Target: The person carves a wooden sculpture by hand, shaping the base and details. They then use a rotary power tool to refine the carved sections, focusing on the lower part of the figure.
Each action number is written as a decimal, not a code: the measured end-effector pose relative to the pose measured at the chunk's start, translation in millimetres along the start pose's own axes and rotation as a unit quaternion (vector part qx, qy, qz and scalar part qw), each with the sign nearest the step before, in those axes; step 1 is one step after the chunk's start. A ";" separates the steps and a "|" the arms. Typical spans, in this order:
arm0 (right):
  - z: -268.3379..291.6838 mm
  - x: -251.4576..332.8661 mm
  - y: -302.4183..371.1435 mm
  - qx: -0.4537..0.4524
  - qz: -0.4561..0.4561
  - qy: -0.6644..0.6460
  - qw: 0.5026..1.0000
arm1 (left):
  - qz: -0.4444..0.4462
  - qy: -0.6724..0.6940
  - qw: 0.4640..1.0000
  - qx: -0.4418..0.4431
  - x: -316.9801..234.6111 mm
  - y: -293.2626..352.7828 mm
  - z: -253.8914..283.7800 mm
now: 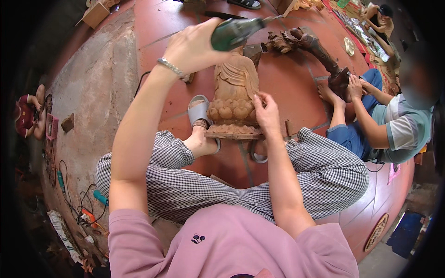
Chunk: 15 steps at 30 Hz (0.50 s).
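A carved wooden statue (236,83) with draped robes and a lotus base stands upright on a thin board (233,136) between my feet. My left hand (197,46) is wrapped around a green handheld rotary tool (237,33), raised over the statue's top. The tool's thin metal bit points to the upper right and looks apart from the wood. Hand and tool, slightly blurred, hide most of the statue's upper part. At the statue's right side, my right hand (267,113) has its fingers curled in against the edge just above the lotus petals.
A dark gnarled wood carving (320,53) lies beyond the statue, and a seated co-worker (394,120) at right has both hands by its near end. Power tools and cords (90,208) lie at left. A wooden block (67,123) sits on the concrete. More people sit farther off.
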State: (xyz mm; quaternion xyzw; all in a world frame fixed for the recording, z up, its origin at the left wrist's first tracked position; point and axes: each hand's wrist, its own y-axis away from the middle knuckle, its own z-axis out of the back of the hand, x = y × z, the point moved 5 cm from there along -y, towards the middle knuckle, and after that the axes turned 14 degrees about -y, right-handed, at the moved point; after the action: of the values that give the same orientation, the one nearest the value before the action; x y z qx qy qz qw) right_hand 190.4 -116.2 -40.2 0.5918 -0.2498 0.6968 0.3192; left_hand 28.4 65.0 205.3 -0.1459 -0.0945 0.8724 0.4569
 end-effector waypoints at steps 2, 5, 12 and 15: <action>11.5 67.1 -4.4 -0.006 0.134 -0.066 0.989 | -0.048 0.079 0.988 -0.124 -27.8 -8.5 8.9; 9.9 205.4 -0.1 0.228 0.190 -0.280 0.913 | -0.050 0.323 0.936 -0.132 -75.9 -17.9 40.4; 126.1 295.1 -90.7 0.216 0.266 0.062 0.937 | 0.035 0.730 0.624 -0.276 -154.9 -57.0 14.2; 100.0 285.6 -72.9 0.305 0.243 0.166 0.906 | 0.145 0.779 0.548 -0.269 -174.8 -60.3 -53.2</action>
State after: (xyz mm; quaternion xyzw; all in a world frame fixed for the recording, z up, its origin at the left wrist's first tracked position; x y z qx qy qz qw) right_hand 283.5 -97.3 256.2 0.4572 -0.1045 0.8830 -0.0190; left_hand 187.4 -43.4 202.7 -0.8960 0.0908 0.4049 0.1584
